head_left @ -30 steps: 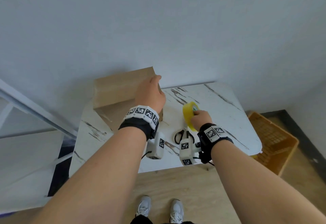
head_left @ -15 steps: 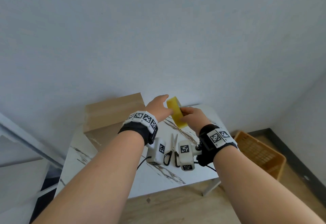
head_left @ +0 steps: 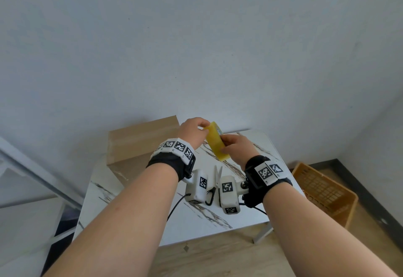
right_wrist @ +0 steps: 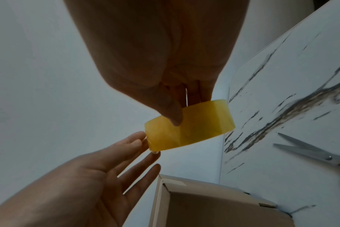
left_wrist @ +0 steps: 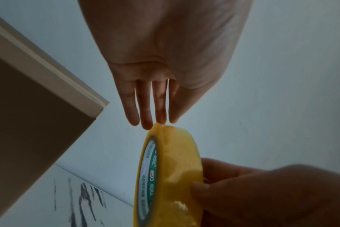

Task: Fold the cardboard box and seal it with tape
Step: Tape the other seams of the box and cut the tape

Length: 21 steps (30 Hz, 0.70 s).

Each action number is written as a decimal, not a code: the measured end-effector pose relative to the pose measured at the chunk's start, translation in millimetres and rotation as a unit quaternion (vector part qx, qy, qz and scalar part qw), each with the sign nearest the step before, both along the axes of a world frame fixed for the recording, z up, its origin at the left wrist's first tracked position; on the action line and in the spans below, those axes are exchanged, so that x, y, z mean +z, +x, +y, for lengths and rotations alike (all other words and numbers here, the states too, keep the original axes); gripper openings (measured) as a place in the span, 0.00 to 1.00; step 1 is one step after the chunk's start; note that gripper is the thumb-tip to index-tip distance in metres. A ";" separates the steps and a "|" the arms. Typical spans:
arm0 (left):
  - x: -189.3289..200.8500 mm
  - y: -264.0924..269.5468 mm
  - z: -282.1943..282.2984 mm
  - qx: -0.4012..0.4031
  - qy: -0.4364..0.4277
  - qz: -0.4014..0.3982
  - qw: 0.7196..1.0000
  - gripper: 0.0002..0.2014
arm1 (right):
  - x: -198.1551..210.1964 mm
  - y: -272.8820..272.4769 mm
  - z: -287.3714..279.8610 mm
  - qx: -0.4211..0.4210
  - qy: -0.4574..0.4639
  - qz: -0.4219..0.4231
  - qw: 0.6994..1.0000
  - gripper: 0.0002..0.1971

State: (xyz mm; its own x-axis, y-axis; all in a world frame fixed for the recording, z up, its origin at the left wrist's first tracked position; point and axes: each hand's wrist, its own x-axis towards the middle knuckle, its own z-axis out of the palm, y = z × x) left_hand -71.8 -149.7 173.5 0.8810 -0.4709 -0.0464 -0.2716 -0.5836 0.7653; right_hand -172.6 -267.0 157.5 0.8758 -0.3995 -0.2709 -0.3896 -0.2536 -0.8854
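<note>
Tape roll (head_left: 217,143) in right hand (head_left: 236,149), left hand (head_left: 192,132) fingertips now touching its edge

Left hand (left_wrist: 165,64) fingers straight, tips touching top edge of yellow tape roll (left_wrist: 171,176). Roll on edge, gripped lower right by right hand (left_wrist: 262,196). Cardboard box (left_wrist: 29,107) at left, on marbled table (left_wrist: 78,199).

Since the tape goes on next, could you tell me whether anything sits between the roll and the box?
Nothing visible does. The tape roll, gripped by the right hand, is above the table, beside the box; the scissors lie nearer the person.
</note>
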 end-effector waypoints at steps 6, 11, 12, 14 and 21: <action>4.6 6.5 7.5 0.062 -0.049 0.035 0.996 0.15 | 2.1 -0.8 6.0 0.017 -0.011 -0.012 1.000 0.29; 10.6 7.8 10.1 0.054 -0.001 0.020 0.998 0.13 | 8.1 -0.6 6.8 0.021 -0.042 -0.033 0.998 0.28; 11.5 7.8 9.7 0.058 0.000 0.014 0.998 0.12 | 8.8 -0.7 6.9 0.023 -0.050 -0.033 0.998 0.28; 12.5 7.5 8.6 0.071 0.018 -0.010 0.997 0.11 | 9.0 -0.2 7.8 0.024 -0.062 -0.028 0.997 0.27; 11.2 3.8 6.7 0.081 0.028 -0.025 0.996 0.09 | 3.7 2.7 7.6 0.021 -0.091 -0.021 0.995 0.28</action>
State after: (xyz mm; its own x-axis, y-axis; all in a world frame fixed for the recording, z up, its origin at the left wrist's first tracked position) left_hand -68.0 -143.0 184.7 0.9472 -0.3199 -0.0228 -0.2071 -0.6643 0.7182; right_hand -169.9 -259.4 161.3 0.9018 -0.4009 -0.1610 -0.3394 -0.4266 -0.8383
